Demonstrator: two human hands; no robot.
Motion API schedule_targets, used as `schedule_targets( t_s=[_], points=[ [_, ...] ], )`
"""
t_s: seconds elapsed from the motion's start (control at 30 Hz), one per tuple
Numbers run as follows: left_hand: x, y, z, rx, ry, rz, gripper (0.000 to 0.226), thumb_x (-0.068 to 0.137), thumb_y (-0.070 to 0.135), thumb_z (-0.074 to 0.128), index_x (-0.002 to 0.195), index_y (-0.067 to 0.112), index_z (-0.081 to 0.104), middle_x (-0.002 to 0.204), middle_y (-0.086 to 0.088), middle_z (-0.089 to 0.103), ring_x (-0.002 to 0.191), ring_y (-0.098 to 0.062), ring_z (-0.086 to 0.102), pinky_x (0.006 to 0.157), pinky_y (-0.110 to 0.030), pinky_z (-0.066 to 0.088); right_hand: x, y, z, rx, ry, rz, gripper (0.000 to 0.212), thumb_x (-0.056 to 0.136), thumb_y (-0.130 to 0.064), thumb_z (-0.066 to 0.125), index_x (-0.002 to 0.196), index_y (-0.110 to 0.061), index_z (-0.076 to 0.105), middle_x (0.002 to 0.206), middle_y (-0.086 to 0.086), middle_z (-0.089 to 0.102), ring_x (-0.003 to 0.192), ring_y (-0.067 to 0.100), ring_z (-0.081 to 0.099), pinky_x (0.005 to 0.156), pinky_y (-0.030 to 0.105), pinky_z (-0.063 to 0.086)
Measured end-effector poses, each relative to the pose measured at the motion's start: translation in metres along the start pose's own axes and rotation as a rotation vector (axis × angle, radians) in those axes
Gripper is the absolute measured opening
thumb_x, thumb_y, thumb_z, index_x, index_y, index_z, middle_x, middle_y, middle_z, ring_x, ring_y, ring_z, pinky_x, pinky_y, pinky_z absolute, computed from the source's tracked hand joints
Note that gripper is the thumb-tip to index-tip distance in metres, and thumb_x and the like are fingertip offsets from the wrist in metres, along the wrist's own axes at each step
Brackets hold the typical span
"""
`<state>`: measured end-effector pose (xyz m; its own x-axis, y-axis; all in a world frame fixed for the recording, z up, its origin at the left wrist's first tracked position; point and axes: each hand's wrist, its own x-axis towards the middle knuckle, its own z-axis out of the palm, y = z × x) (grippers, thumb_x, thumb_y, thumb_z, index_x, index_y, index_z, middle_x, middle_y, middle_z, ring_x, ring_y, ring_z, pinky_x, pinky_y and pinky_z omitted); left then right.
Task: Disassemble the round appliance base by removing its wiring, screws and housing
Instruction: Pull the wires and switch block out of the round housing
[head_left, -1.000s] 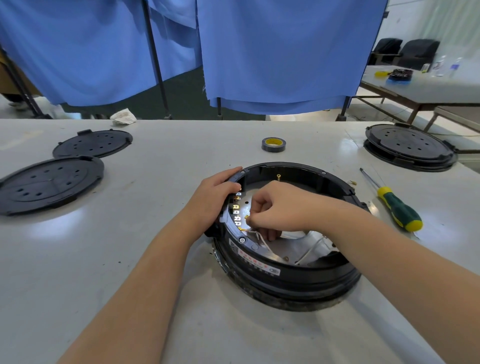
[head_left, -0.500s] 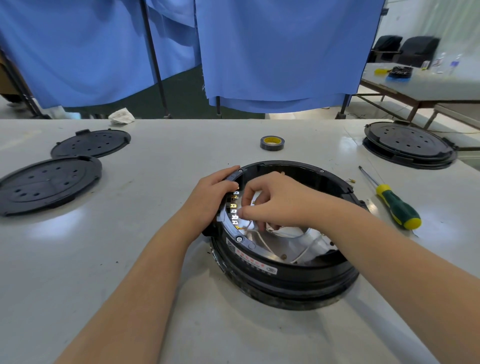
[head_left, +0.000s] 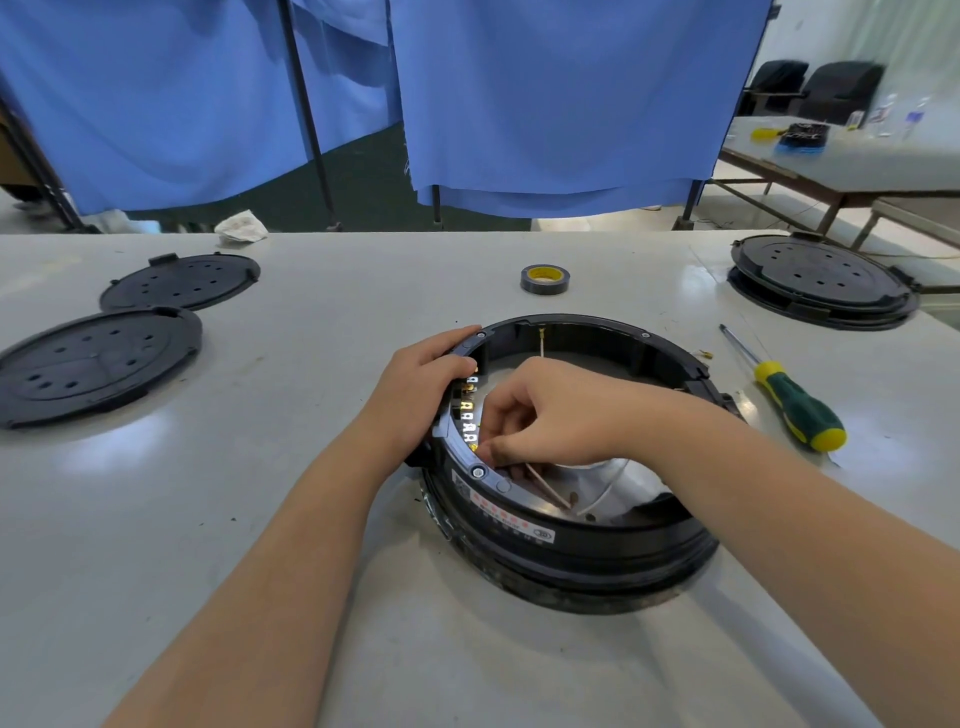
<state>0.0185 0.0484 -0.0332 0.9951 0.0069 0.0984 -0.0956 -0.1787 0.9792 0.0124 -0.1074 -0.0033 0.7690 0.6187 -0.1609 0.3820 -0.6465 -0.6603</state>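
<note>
1. Two black perforated round covers lay flat at the far left of the grey surface, one behind the other, with a crumpled rag at the back edge.
2. The left hand gripped the left rim of the round appliance base, its fingers curled over the rim's top edge.
3. The base sat at the middle of the surface, open side up, its metal floor and pale wires showing inside.
4. The right hand reached into the base, fingers bunched and curled downward beside a row of metal terminals on the inner left wall; they seemed to pinch something there, though what exactly could not be told.
5. A roll of tape lay behind the base.
6. A green and yellow screwdriver lay just right of the base, and another black round unit stood at the far right.
</note>
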Motion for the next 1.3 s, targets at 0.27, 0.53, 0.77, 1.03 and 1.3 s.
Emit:
schedule_targets(
  t_s=[0.27,0.53,0.77,1.03,1.3],
  points=[
    [0.000,0.000,-0.001,-0.018,-0.021,0.019,0.039,0.087,0.001,0.049,0.111,0.025,0.068,0.102,0.003,0.072,0.089,-0.012,0.065,0.081,-0.026,0.050,0.002,0.001,-0.001,-0.059,0.015,-0.030,0.015,0.085,-0.025,0.070,0.070,-0.023,0.066,0.053,-0.011,0.063,0.055,0.004,0.057,0.067,0.031,0.051],
    [0.000,-0.001,-0.001,-0.028,-0.036,0.040,0.040,0.087,0.001,0.049,0.099,0.033,0.070,0.090,0.011,0.074,0.080,-0.005,0.067,0.069,-0.017,0.050,0.000,-0.002,-0.001,-0.100,0.008,-0.010,0.020,0.087,-0.026,0.068,0.068,-0.021,0.063,0.052,-0.013,0.065,0.048,-0.004,0.055,0.052,0.012,0.041],
    [-0.001,0.000,0.000,-0.044,-0.033,0.062,0.043,0.087,-0.001,0.049,0.093,0.036,0.070,0.083,0.017,0.074,0.077,0.001,0.067,0.065,-0.011,0.049,-0.001,-0.002,0.000,-0.067,-0.026,0.023,0.023,0.088,-0.023,0.065,0.066,-0.019,0.062,0.058,-0.002,0.068,0.048,0.004,0.057,0.052,0.017,0.044],
    [-0.001,0.000,-0.001,-0.063,-0.047,0.055,0.042,0.086,-0.001,0.049,0.095,0.034,0.071,0.085,0.014,0.075,0.077,-0.002,0.068,0.064,-0.013,0.051,0.000,-0.002,-0.001,-0.132,-0.009,-0.033,0.024,0.088,-0.020,0.066,0.067,-0.019,0.054,0.052,-0.010,0.055,0.045,0.000,0.046,0.045,0.010,0.035],
    [0.001,-0.002,-0.001,-0.054,-0.032,0.033,0.039,0.086,0.001,0.051,0.100,0.031,0.071,0.094,0.008,0.075,0.083,-0.007,0.068,0.072,-0.017,0.052,-0.005,0.011,-0.010,-0.106,-0.015,0.022,0.020,0.089,-0.019,0.065,0.070,-0.016,0.059,0.050,-0.013,0.062,0.046,-0.002,0.053,0.048,0.011,0.041]
  ],
)
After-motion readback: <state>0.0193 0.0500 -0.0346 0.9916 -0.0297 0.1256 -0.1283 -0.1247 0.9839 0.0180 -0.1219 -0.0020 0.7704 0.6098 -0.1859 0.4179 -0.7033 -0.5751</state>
